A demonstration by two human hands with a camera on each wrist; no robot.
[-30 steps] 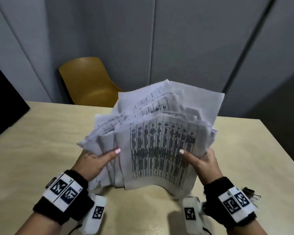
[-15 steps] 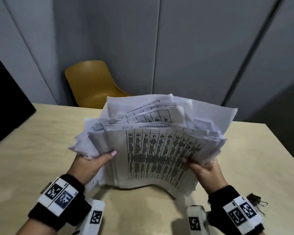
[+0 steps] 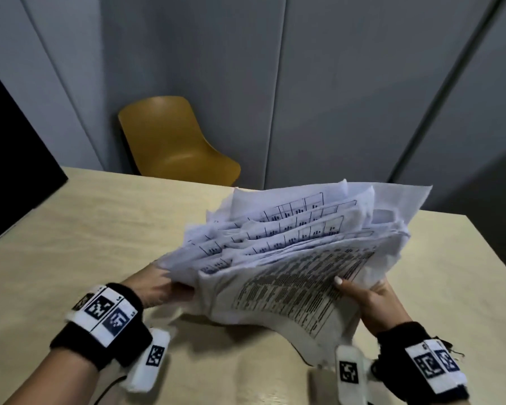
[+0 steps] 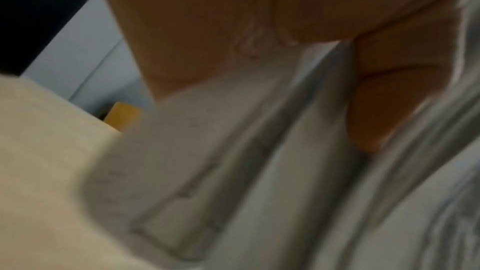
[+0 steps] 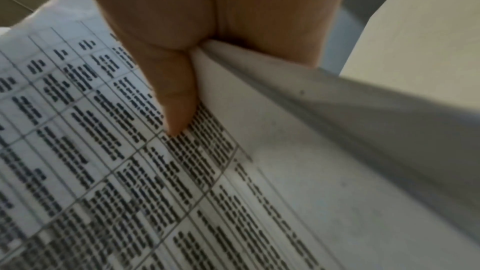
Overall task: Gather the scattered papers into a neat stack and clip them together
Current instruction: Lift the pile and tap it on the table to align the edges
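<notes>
A thick, uneven bundle of white papers [image 3: 298, 258] printed with tables is held tilted above the light wooden table [image 3: 85, 244], its sheets fanned at the far edge. My left hand [image 3: 161, 287] grips the bundle's left edge; in the left wrist view the papers [image 4: 233, 171] sit blurred under the fingers [image 4: 389, 100]. My right hand [image 3: 365, 293] pinches the right edge, thumb on the top sheet. The right wrist view shows that thumb [image 5: 171, 89] pressing the printed page [image 5: 103, 171]. A small black clip [image 3: 450, 350] peeks out behind my right wrist.
A yellow chair [image 3: 176, 144] stands behind the table's far edge against grey wall panels. A black object [image 3: 12, 159] sits at the table's left edge. Bare tabletop lies left of the bundle.
The bundle has tipped from nearly upright towards flat and shifted right. My left thumb has left the top sheet and that hand now holds the bundle's left edge.
</notes>
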